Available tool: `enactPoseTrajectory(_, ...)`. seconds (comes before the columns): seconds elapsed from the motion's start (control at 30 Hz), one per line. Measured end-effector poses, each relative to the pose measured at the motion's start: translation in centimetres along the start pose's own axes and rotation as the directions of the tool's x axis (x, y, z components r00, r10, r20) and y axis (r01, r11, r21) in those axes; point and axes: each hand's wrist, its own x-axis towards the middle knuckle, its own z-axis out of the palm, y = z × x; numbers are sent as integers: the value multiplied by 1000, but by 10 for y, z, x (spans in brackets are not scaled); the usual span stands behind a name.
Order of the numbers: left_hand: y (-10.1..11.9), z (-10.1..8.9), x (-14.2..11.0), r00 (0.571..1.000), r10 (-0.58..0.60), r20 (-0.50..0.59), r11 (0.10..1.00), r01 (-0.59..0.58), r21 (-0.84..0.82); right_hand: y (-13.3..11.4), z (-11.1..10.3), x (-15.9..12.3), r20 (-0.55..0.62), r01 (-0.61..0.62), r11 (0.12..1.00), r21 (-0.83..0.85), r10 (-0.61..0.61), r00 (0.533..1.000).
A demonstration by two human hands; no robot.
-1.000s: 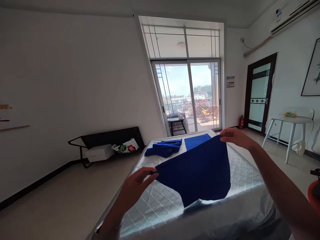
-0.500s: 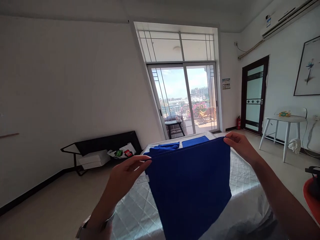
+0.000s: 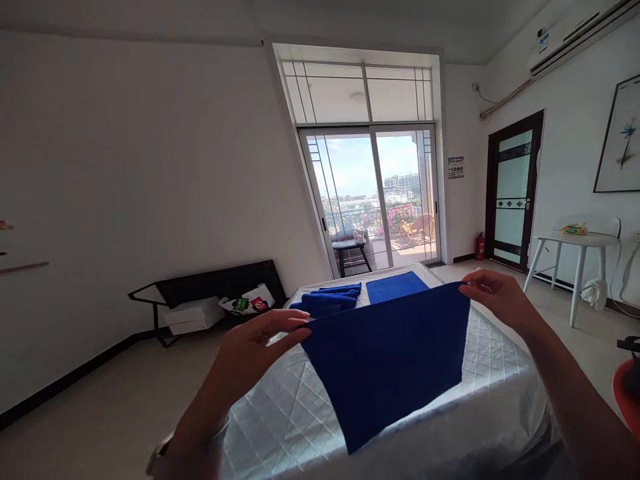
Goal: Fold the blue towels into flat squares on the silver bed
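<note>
With the held blue cloth (image 3: 390,360) taken as the centre of a clock face, the left hand (image 3: 245,353) was at nine o'clock and the right hand (image 3: 500,300) at two. The left grip was closed in a pinch, thumb and fingertips meeting on the upper left corner of the cloth. The right grip was likewise pinched shut on the upper right corner, a little higher in the view. Between them the top edge ran nearly straight, rising towards two o'clock, and the rest hung down in front of the quilted silvery mattress (image 3: 290,413), its lowest corner at about seven o'clock. Whether that corner touched the mattress could not be told

At eleven o'clock, on the far part of the mattress, lay a heap of folded blue cloths (image 3: 330,303); just beside it, at twelve, a flat blue cloth (image 3: 395,285) was spread out, partly hidden by the held one. Beyond these, at twelve, stood the sliding glass door (image 3: 357,180). At ten o'clock, well apart by the wall, was a black bench (image 3: 220,283) with a white box (image 3: 193,317) and a printed bag (image 3: 255,301) at it. At two o'clock a white chair (image 3: 590,239) bore a yellow packet (image 3: 574,229)
</note>
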Motion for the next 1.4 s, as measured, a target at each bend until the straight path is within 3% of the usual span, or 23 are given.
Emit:
enactPoseTrajectory(0.1, 10, 15, -3, 996, 58, 69, 994, -51, -98, 0, -9, 1, -68, -56, 995, -84, 51, 996)
enactPoseTrajectory(0.23, 38, 49, -7, 939, 157, 305, 985, -126, -119, 2, -17, 12, -183, -129, 986, -105, 108, 977)
enactPoseTrajectory(0.3, 50, 66, -9, 905, 166, 391, 985, -137, -103, 8, -14, 27, -256, -111, 991, -75, 89, 962)
enactPoseTrajectory(0.37, 52, 82, -9, 897, 163, 410, 986, -133, -102, 19, -2, 48, -285, -74, 995, -73, 50, 957)
enactPoseTrajectory(0.5, 17, 109, -18, 905, 64, 420, 994, -22, -105, 56, 56, 90, -128, -57, 965, -255, 25, 991)
enactPoseTrajectory(0.57, -16, 123, -30, 894, -58, 444, 991, 106, -85, 78, 101, 100, 24, -95, 920, -380, 112, 993)
enactPoseTrajectory(0.7, -89, 145, -67, 840, -291, 457, 948, 317, 22, 121, 203, 89, 247, -116, 871, -477, 260, 934)
enactPoseTrajectory(0.8, -132, 147, -92, 807, -412, 423, 911, 373, 176, 144, 273, 67, 350, -107, 867, -486, 305, 886)
enactPoseTrajectory(0.9, -159, 137, -108, 783, -488, 386, 869, 395, 298, 158, 330, 48, 427, -94, 867, -489, 331, 842)
enactPoseTrajectory(1.1, -189, 115, -128, 747, -569, 343, 807, 428, 406, 162, 408, 27, 533, -48, 880, -473, 329, 780)
enactPoseTrajectory(1.2, -199, 106, -137, 726, -601, 333, 783, 454, 425, 155, 430, 17, 575, -18, 893, -449, 304, 760)
enactPoseTrajectory(1.27, -203, 100, -142, 713, -623, 321, 763, 463, 452, 151, 435, 9, 612, 16, 910, -414, 265, 745)
enactPoseTrajectory(1.33, -203, 96, -146, 703, -640, 309, 743, 464, 483, 148, 425, -1, 660, 63, 929, -364, 210, 721)
enactPoseTrajectory(1.4, -200, 94, -147, 701, -641, 312, 736, 449, 506, 149, 400, -16, 707, 114, 941, -319, 156, 690)
